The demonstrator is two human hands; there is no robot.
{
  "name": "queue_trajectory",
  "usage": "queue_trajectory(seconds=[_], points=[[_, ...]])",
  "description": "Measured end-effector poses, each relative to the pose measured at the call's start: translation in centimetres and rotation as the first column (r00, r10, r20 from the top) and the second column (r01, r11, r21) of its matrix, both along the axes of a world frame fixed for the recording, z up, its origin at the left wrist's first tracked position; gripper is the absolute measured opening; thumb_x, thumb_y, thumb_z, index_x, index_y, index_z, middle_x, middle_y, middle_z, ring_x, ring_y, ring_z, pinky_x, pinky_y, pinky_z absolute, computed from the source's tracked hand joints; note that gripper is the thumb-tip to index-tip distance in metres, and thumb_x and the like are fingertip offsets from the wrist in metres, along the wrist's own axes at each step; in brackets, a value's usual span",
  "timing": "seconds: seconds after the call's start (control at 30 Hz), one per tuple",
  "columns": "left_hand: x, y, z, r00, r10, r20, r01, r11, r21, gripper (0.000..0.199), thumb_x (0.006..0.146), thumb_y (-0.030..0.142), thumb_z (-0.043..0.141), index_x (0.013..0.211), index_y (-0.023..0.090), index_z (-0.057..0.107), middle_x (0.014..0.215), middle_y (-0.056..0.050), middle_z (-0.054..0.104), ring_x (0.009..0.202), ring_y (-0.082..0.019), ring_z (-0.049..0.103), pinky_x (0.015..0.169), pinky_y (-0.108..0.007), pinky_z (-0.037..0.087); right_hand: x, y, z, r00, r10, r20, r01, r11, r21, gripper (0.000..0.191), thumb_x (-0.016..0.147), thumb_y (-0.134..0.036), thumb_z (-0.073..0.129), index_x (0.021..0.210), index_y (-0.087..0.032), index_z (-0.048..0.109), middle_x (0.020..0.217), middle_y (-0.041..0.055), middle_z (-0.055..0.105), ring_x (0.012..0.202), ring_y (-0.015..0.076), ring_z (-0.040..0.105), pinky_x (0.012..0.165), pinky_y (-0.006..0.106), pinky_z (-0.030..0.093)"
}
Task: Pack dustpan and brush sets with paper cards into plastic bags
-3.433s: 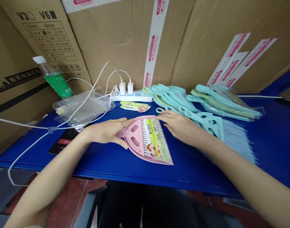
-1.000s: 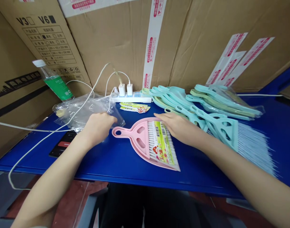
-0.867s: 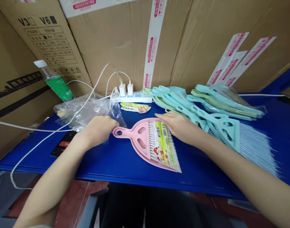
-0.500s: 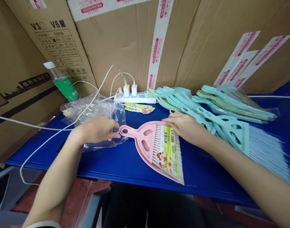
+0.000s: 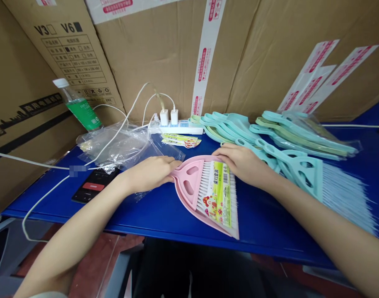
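A pink dustpan and brush set (image 5: 189,184) lies nested on the blue table, with a yellow-green and white label (image 5: 220,190) across its white bristles. Its handle is covered by my left hand (image 5: 155,171), whose fingers are closed around it. My right hand (image 5: 239,162) pinches the far rim of the dustpan, near the label's upper end. Clear plastic bags (image 5: 121,145) lie crumpled just beyond my left hand. Beside my right forearm sits a turquoise brush (image 5: 304,171) with pale bristles.
Turquoise and green dustpans (image 5: 232,126) pile up at the back right, some in a clear bag. A white power strip (image 5: 183,127) with chargers stands behind loose labels (image 5: 181,140). At left are a phone (image 5: 94,185), a green-labelled bottle (image 5: 83,111) and trailing cables. Cardboard boxes (image 5: 164,54) wall the back.
My left hand has moved right, from beside the handle's end to around the handle. The phone, hidden before, now shows. My right hand stays on the rim.
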State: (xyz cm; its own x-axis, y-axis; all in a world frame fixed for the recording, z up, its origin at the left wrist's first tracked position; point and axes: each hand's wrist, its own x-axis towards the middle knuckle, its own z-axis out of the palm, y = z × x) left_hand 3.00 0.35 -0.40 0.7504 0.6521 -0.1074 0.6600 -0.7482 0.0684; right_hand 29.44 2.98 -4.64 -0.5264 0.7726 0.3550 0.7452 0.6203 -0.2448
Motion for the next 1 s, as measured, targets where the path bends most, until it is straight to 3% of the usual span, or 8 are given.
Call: queue_trajectory(seconds=[0.1,0.2,0.33,0.43,0.67,0.8,0.93,1.0], points=[[-0.3,0.2,0.3,1.000,-0.001,0.024,0.000,1.000,0.020,0.028,0.097,0.025,0.046,0.119,0.013,0.058,0.107,-0.011,0.067,0.092,-0.021,0.066,0.081,-0.032,0.050,0.1,0.1,0.3,0.986,-0.045,-0.162,0.025,0.992,-0.124,0.031,0.091,-0.025,0.039,0.096,-0.019,0.070,0.094,0.0088,0.072,0.086,0.0231,0.067,0.077,0.039,0.053],[-0.8,0.4,0.8,0.998,-0.002,0.068,-0.002,0.998,0.060,0.029,0.098,0.030,0.044,0.116,0.015,0.060,0.105,-0.009,0.068,0.091,-0.020,0.066,0.081,-0.032,0.050,0.0,0.2,0.4,0.896,-0.209,-0.391,0.055,0.928,-0.369,0.040,0.094,-0.035,0.037,0.121,-0.018,0.061,0.113,0.0129,0.069,0.096,0.0248,0.068,0.077,0.039,0.056],[-0.9,0.5,0.8,0.991,0.119,0.053,-0.126,0.980,0.155,0.036,0.098,0.037,0.043,0.118,0.012,0.059,0.106,-0.012,0.068,0.095,-0.025,0.066,0.081,-0.038,0.052,-0.7,-0.3,0.7,0.725,-0.316,-0.612,-0.166,0.783,-0.600,0.052,0.099,-0.036,0.026,0.149,-0.022,0.028,0.128,0.0125,0.064,0.110,0.0230,0.065,0.082,0.039,0.058],[-0.7,0.6,0.5,0.984,0.177,0.011,-0.176,0.964,0.198,0.037,0.097,0.038,0.043,0.116,0.011,0.060,0.105,-0.013,0.069,0.094,-0.026,0.067,0.081,-0.039,0.053,-1.4,-1.0,1.1,0.677,-0.350,-0.647,-0.294,0.678,-0.674,0.058,0.099,-0.031,0.025,0.155,-0.025,0.009,0.130,0.0097,0.064,0.107,0.0208,0.067,0.084,0.039,0.059],[-0.3,0.7,0.1,0.984,0.175,-0.035,-0.163,0.962,0.219,0.037,0.097,0.039,0.044,0.119,0.014,0.059,0.105,-0.010,0.069,0.092,-0.024,0.068,0.078,-0.036,0.053,-1.8,-1.3,1.3,0.550,-0.556,-0.623,-0.384,0.494,-0.780,0.067,0.086,-0.007,0.051,0.148,-0.025,0.035,0.114,0.0056,0.072,0.083,0.0143,0.072,0.080,0.028,0.059],[0.2,0.5,0.1,0.968,0.240,-0.072,-0.209,0.933,0.293,0.037,0.096,0.041,0.046,0.119,0.013,0.058,0.110,-0.012,0.067,0.102,-0.026,0.064,0.083,-0.037,0.053,-2.0,-1.4,1.6,0.552,-0.608,-0.571,-0.349,0.453,-0.820,0.063,0.085,-0.003,0.052,0.145,-0.019,0.040,0.102,0.0060,0.074,0.069,0.0116,0.070,0.074,0.025,0.060],[0.6,0.3,0.3,0.874,0.475,-0.100,-0.407,0.830,0.381,0.050,0.094,0.052,0.045,0.113,0.008,0.058,0.113,-0.019,0.065,0.108,-0.032,0.062,0.083,-0.039,0.053,-1.9,-1.7,2.5,0.549,-0.632,-0.546,-0.277,0.479,-0.833,0.060,0.085,-0.003,0.052,0.143,-0.018,0.041,0.104,0.0066,0.073,0.075,0.0122,0.070,0.078,0.026,0.060],[0.5,0.4,0.3,0.848,0.517,-0.117,-0.451,0.819,0.354,0.052,0.095,0.054,0.041,0.116,0.009,0.056,0.117,-0.019,0.064,0.110,-0.032,0.061,0.085,-0.039,0.053,-1.4,-1.7,2.9,0.564,-0.608,-0.559,-0.264,0.508,-0.820,0.059,0.086,-0.004,0.052,0.142,-0.020,0.043,0.106,0.0065,0.073,0.080,0.0138,0.071,0.081,0.029,0.060]])
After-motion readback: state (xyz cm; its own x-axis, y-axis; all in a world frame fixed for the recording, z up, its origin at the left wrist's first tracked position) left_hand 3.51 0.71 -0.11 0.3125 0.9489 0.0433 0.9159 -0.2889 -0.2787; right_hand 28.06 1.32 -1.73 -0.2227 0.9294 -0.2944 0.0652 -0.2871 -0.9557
